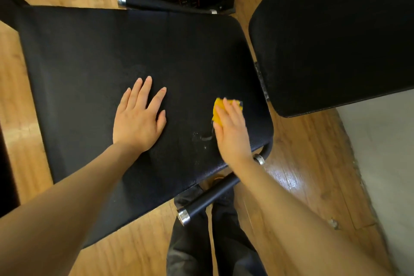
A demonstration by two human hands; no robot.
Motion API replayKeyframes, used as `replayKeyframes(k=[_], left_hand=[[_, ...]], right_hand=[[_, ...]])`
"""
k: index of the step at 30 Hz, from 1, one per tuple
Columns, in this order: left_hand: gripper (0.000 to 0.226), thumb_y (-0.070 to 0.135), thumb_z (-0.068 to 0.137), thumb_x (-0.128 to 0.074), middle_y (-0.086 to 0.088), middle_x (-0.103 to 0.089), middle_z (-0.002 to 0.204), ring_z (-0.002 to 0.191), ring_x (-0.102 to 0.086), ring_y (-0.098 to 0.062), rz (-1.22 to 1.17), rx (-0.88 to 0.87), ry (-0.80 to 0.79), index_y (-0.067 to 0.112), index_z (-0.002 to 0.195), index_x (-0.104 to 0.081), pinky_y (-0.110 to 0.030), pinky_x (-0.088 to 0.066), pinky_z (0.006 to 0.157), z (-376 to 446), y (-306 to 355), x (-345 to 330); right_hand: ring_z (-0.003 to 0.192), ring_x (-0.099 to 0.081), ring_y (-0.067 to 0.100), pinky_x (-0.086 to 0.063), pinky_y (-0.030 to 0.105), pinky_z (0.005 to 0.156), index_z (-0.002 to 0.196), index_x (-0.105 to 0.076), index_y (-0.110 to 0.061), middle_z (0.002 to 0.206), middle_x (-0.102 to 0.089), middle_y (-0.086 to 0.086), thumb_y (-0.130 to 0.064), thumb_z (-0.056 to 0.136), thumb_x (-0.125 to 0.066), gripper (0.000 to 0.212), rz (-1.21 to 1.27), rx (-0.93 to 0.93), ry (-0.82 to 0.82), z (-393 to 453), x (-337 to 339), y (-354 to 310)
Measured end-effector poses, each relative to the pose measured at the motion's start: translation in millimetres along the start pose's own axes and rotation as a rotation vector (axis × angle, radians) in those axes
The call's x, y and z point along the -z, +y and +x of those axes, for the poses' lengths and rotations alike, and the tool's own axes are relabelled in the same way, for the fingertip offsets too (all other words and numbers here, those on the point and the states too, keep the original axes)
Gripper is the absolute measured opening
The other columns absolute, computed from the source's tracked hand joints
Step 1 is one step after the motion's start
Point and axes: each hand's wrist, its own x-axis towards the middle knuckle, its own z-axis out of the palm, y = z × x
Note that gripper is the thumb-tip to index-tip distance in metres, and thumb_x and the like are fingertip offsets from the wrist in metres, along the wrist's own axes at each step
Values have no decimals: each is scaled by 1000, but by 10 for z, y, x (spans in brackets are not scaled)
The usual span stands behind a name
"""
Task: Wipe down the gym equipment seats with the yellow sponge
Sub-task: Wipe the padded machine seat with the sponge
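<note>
Yellow sponge point(217, 111), one, head view: we press it under the flat fingers of our right hand point(231, 131) at the 4 o'clock part of the black seat pad point(94, 56), likely to spread the wet streak point(205, 138) just at its 7 o'clock. Our left hand point(139, 116), splayed flat and holding nothing, rests mid-pad, seemingly for bracing. Seat pads: two, second pad point(336, 33) at 2 o'clock. Chrome-capped handles point(201, 203): two.

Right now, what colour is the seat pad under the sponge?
Black, shown in the head view: seat pad, yellow sponge.
</note>
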Motion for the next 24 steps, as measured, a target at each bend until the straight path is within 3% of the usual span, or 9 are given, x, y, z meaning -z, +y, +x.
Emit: replayKeyframes(k=[4,8,11,13,17,20,22,24], left_hand=[[52,39,96,-32,-14,-21,157,146,-16,-30,-6,-1,-4,21,146,-34,-43,-14,119,-8,-11,-23],[51,36,98,-39,-14,-21,157,147,-15,-30,-4,3,-25,21,146,-34,-44,-16,119,8,-7,-1],[52,37,97,-39,-13,-20,158,147,-14,-30,-13,7,-33,21,147,-34,-44,-16,119,11,-12,18],[52,37,98,-38,-13,-19,158,147,-13,-29,-15,3,-38,22,147,-33,-44,-15,119,15,-15,14],[52,37,98,-37,-13,-18,158,147,-13,-30,-12,-1,-37,22,147,-32,-43,-14,120,12,-22,0],[52,38,98,-36,-14,-20,157,147,-15,-30,-11,-8,-14,21,146,-33,-43,-14,119,11,-22,-10],[52,38,98,-37,-14,-20,157,146,-15,-31,-16,-8,-12,21,146,-33,-44,-15,119,10,-24,-17],[52,37,97,-37,-14,-20,158,147,-15,-30,-16,-3,-14,21,146,-33,-44,-15,119,5,-28,-14]], right_hand=[[147,-7,18,-12,33,118,146,-34,-15,157,-22,-1,-15,98,-47,50,64,-21,13,198,52,-104],[145,-14,16,-12,34,118,144,-36,-16,153,-30,1,-19,96,-44,49,14,99,-36,-536,-153,-137],[142,-24,20,-24,40,114,140,-42,-13,148,-39,4,-21,91,-46,50,-22,148,-66,-994,-255,-98],[141,-24,22,-25,41,111,139,-44,-12,148,-39,5,-20,89,-48,51,-45,134,-52,-879,-248,-81],[146,-12,20,-14,36,117,144,-38,-14,154,-28,3,-18,96,-47,49,-11,6,33,-219,-133,-150],[145,-17,22,-22,42,118,140,-44,-12,152,-33,5,-19,97,-47,44,32,-25,114,25,-141,-216],[142,-25,24,-27,45,115,137,-48,-13,148,-39,7,-23,95,-48,43,-13,91,102,-110,-231,-325],[140,-28,24,-27,44,116,135,-50,-13,146,-42,8,-27,95,-47,43,-83,363,-1,-382,-354,-431]])
